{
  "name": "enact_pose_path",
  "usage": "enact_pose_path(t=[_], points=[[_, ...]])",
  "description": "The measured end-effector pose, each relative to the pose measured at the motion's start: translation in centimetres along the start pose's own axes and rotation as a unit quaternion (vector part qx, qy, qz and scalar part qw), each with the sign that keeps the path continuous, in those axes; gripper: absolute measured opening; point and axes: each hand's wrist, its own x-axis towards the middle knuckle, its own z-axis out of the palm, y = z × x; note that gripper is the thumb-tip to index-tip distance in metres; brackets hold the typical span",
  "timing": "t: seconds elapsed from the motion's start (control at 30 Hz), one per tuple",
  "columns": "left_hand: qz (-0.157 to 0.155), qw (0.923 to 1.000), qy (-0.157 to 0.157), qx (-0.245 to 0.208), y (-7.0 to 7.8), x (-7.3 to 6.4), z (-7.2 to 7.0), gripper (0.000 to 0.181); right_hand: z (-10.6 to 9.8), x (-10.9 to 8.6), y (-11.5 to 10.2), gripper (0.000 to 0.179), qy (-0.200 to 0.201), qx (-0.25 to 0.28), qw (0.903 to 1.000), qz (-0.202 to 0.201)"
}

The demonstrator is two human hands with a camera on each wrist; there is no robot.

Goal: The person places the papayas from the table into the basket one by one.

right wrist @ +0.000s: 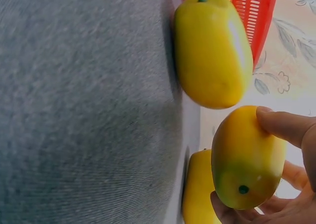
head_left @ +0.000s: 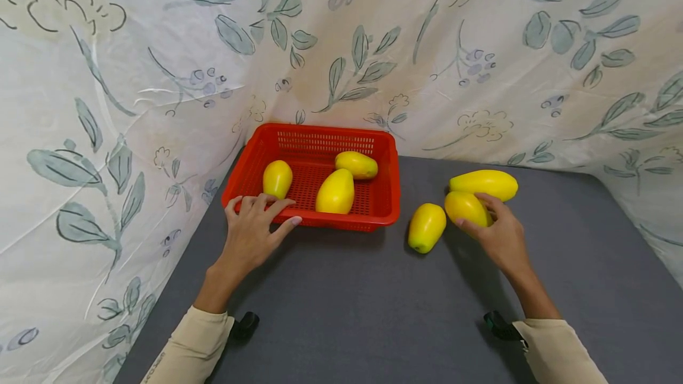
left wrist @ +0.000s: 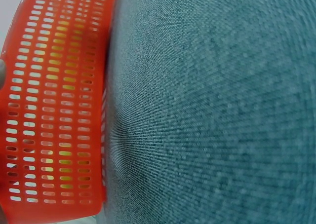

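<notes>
At the right, my right hand [head_left: 498, 233] grips a yellow mango [right wrist: 247, 160] between thumb and fingers, just above the table. Behind it lies a longer yellow mango [head_left: 485, 184], partly covered by the held one. Another mango [head_left: 427, 228] lies on the table between the right hand and the basket. On the left, my left hand [head_left: 253, 233] holds the front rim of a red plastic basket [head_left: 396, 194], fingers over the rim and thumb on the outside. Inside the basket are three mangoes: one at left [head_left: 277, 179], one in front [head_left: 336, 192], one at back [head_left: 356, 165].
A dark grey cloth-covered table [head_left: 363, 313] lies under everything. Floral fabric [head_left: 341, 46] hangs behind the basket and down the left side. Small dark devices [head_left: 246, 326] are strapped at both wrists, by the beige sleeves [head_left: 560, 348].
</notes>
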Motion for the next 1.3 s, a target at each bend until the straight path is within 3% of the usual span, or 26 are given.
enact_pose_path(t=[0.5,1.3], points=[[0.010,0.9999,0.007,-0.003,-0.1,-0.1,0.2,0.049,-0.1,-0.9,-3.1,0.087,-0.005,0.019,0.9998,0.006],[0.012,0.9998,0.012,-0.006,-0.4,-0.4,0.1,0.051,1.2,-1.8,-7.0,0.082,-0.005,0.073,0.9972,-0.013]])
